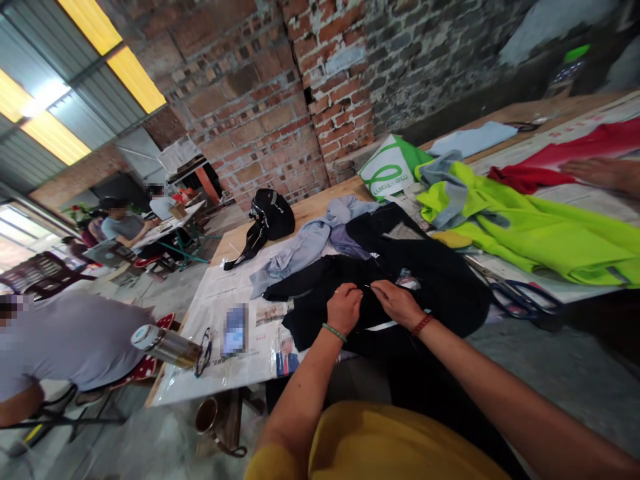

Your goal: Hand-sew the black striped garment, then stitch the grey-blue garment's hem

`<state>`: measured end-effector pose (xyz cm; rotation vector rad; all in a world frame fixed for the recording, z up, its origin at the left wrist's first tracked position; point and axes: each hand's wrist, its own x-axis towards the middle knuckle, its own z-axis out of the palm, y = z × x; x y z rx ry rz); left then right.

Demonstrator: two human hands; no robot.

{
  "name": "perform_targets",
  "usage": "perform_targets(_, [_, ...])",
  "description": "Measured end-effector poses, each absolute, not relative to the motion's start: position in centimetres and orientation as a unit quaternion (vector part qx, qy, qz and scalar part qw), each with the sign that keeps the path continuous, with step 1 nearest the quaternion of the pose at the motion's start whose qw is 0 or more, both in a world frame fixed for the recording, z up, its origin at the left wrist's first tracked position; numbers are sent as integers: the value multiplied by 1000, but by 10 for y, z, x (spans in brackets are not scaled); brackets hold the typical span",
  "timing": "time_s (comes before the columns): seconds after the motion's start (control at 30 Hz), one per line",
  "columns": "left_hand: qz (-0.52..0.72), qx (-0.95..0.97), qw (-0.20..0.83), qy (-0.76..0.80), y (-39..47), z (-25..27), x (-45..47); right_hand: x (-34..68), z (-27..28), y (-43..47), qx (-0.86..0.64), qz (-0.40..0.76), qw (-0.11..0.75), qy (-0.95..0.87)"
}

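Note:
A black garment (365, 270) lies bunched on the table in front of me. My left hand (345, 310), with a green bangle on its wrist, is closed with its fingers pinching the black cloth. Close by on the right, my right hand (397, 303), wearing a red bracelet, has its thumb and fingers pressed together over the same garment. A thin, bright sliver shows at its fingertips, too small to name. The two hands are a short gap apart. Beyond the black cloth lies a crumpled grey garment (305, 247).
Big scissors (520, 293) and a neon-yellow garment (525, 220) lie to the right. A black cap (273, 213), a phone (235, 330) and a tilted flask (165, 345) are leftward. Another person's hand (597, 173) rests near red cloth (555, 157). A seated person (75, 337) is at left.

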<state>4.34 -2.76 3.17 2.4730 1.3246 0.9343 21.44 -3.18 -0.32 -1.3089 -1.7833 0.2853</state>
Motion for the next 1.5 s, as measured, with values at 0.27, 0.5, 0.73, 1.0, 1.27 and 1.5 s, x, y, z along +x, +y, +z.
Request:
perform_targets(0.27, [246,857,141,430,-1,69,61,217,31,-44,-576,115,531,-610])
perform_targets(0.5, [144,785,436,416,0,80,34,214,50,-58,-570,97,527,-623])
perform_targets(0.73, [57,689,567,448,-7,86,-27,206,13,-39,-579,131,486,-641])
perform_targets(1.0, [9,579,642,503,-19,85,-98,209,5,-34,-583,130,473,-647])
perform_targets(1.27, [67,613,482,623,-11,74,-122,210,-3,-34,-569,99,500,-646])
perform_targets(1.5, [34,626,485,610,-14,76,-125,214,-3,-33,-579,88,506,-633])
